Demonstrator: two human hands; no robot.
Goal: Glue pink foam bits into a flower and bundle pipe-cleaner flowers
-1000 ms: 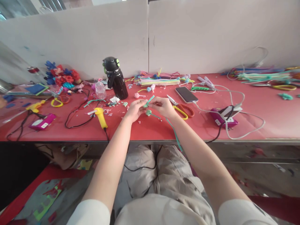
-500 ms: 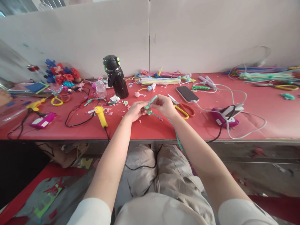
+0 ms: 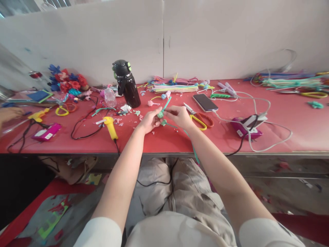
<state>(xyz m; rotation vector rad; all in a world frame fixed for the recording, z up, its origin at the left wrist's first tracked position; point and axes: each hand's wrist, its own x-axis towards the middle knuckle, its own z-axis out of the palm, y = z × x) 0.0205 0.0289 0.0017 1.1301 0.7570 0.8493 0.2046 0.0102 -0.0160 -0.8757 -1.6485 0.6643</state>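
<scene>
My left hand (image 3: 151, 121) is closed, its fingertips gripping a small green ball of twisted pipe cleaner (image 3: 160, 115). A straight pipe cleaner end (image 3: 167, 103) sticks up from it. My right hand (image 3: 180, 116) pinches at the ball's right side; the fingertips meet the green strand there. Just below the fingers shows a second green knot (image 3: 163, 122) with a thin stem (image 3: 171, 126) pointing right. Past my right wrist, a longer green strand (image 3: 194, 150) hangs over the table edge. Scissors with yellow and orange handles (image 3: 202, 121) lie beside my right hand.
A yellow glue gun (image 3: 110, 128) lies left of my arms, its cord running off the edge. Behind stand a black bottle (image 3: 129, 90) and pipe cleaner bundles (image 3: 174, 88). To the right are a phone (image 3: 205, 103) and a purple box with cables (image 3: 246, 128). Another person's hand (image 3: 10, 115) is at far left.
My right fingers have shifted slightly down and right off the upright strand, leaving more of the green ball showing. The other person's hand at far left has come further into view.
</scene>
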